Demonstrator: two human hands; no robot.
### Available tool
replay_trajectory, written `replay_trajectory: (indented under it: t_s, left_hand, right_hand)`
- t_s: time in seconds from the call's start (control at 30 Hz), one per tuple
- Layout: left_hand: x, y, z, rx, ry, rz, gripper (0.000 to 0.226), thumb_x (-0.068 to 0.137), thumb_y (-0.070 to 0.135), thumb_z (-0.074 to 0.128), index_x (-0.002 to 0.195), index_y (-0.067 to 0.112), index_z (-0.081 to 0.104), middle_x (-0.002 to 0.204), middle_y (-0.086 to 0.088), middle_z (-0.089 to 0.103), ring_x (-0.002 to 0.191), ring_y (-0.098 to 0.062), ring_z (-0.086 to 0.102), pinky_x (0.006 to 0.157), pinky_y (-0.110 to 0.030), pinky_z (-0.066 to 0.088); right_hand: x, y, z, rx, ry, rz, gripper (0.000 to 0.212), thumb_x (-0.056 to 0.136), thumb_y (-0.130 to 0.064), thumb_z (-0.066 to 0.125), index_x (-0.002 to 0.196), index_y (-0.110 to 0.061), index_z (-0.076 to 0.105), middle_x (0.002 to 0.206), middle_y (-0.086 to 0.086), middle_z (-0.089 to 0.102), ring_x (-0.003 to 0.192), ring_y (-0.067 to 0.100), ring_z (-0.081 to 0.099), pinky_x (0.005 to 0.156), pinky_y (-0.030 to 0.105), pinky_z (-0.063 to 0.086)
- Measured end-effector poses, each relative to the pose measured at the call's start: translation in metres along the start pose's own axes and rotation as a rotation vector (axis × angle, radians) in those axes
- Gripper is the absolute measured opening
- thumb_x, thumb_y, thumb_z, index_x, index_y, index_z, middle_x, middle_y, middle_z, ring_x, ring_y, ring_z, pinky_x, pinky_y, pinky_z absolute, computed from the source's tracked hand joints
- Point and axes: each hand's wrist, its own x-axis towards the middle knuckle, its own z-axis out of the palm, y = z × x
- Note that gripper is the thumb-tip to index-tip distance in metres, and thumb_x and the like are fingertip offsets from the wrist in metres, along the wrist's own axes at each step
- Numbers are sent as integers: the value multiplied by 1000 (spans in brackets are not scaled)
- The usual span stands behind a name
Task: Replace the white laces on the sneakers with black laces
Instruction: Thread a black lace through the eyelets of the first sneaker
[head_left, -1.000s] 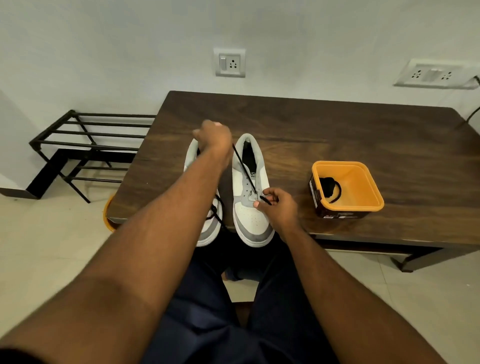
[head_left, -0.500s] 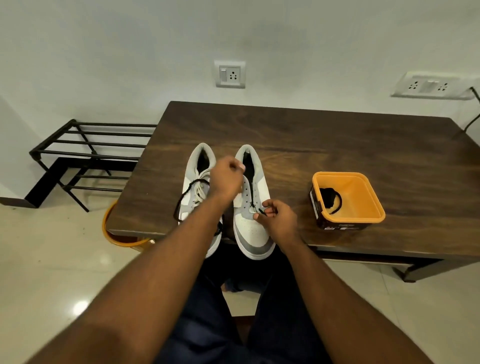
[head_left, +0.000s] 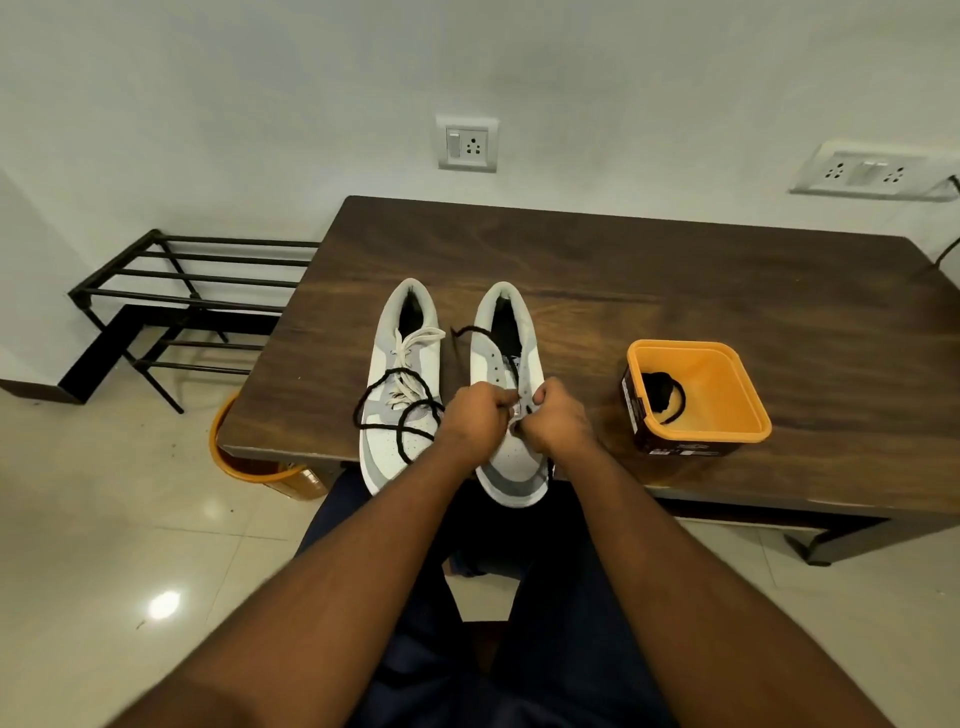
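**Both hands at the eyelets of the right-hand sneaker**

A dark wooden bench (head_left: 675, 291) fills the middle of the frame, set against a pale wall. At the left of the frame stands a black metal rack (head_left: 182, 291) on the tiled floor, and an orange bucket (head_left: 244, 467) shows under the bench's near left corner. Two white and grey sneakers sit side by side at the bench's near edge, toes toward the person. The left sneaker (head_left: 400, 364) carries its white lace (head_left: 410, 358), with a loose loop of black lace (head_left: 395, 410) lying across it. The right sneaker (head_left: 511, 358) has open eyelets and black lace trailing over its collar. An orange tub (head_left: 727, 410) at the right holds a coiled black lace (head_left: 662, 395). The left hand (head_left: 475, 423) and right hand (head_left: 558, 415) meet over the right sneaker's lower eyelets, fingers curled and pinching the black lace.
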Motion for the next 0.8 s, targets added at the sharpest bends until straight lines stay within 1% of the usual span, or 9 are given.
replay_trajectory:
  t_s: [0.07, 0.13, 0.17, 0.23, 0.33, 0.47, 0.6, 0.7, 0.8]
  left_hand:
    - [-7, -9, 3, -333, 10, -34, 36, 98, 5, 48, 130, 13, 63, 69, -11, 68, 56, -26, 63, 55, -32, 55]
    - [-6, -7, 5, -444, -11, -103, 35, 100, 8, 45, 130, 14, 61, 56, -9, 55, 39, -21, 50, 39, -25, 44]
    - [-3, -4, 5, -438, -25, -128, 32, 101, 10, 43, 126, 15, 62, 57, -11, 53, 38, -22, 50, 36, -23, 42]
    - [0, 5, 3, -416, -65, -161, 22, 102, 14, 44, 99, 9, 65, 58, -13, 52, 36, -22, 50, 35, -23, 41]
    - [6, 11, 0, -519, -150, -258, 34, 102, 18, 48, 69, 10, 51, 54, -9, 44, 31, -13, 40, 35, -15, 33]
    - [12, 11, -5, -696, -169, -373, 17, 96, 14, 60, 80, 15, 63, 41, 3, 42, 30, -6, 33, 36, -10, 26]
    - [13, 14, -5, -728, -63, -339, 7, 90, 6, 64, 86, 3, 70, 46, -5, 48, 29, -7, 37, 34, -13, 29]
    - [6, 18, -1, -794, 71, -235, 10, 90, 1, 61, 83, -1, 68, 50, -6, 53, 29, -8, 38, 32, -15, 28]
    - [7, 24, -7, -917, 222, -164, 16, 91, 0, 61, 79, 7, 67, 58, -4, 59, 36, -5, 44, 38, -17, 37]
  right_hand:
    - [1, 0, 2, 261, -76, 95, 39, 78, -7, 72, 97, -18, 40, 84, 9, 52, 60, 21, 53, 47, 27, 39]
    - [1, 3, 2, 504, -141, 168, 42, 80, 2, 68, 96, -20, 36, 70, 9, 47, 42, 15, 38, 37, 22, 31]
    - [0, 4, 1, 565, -154, 185, 42, 81, 5, 65, 97, -20, 35, 64, 8, 44, 40, 13, 34, 35, 19, 28]
    - [-3, 7, -2, 637, -170, 187, 43, 82, 8, 63, 100, -19, 35, 60, 7, 44, 38, 12, 31, 33, 16, 26]
    - [-8, 7, -4, 697, -190, 174, 44, 82, 2, 68, 103, -18, 36, 60, 8, 49, 39, 12, 31, 34, 18, 32]
    - [-8, 10, 1, 674, -155, 135, 47, 79, -17, 77, 104, -18, 38, 64, 8, 46, 41, 13, 35, 38, 23, 40]
    - [-10, 13, -1, 633, -165, 77, 38, 84, -32, 73, 102, -19, 42, 78, 11, 54, 46, 16, 47, 45, 30, 49]
    - [-12, 16, -3, 674, -163, 76, 32, 88, -31, 69, 103, -18, 44, 78, 6, 53, 47, 16, 51, 47, 31, 53]
    - [-11, 24, 3, 684, -75, 58, 23, 91, -22, 67, 100, -16, 46, 72, 9, 56, 42, 17, 53, 44, 29, 52]
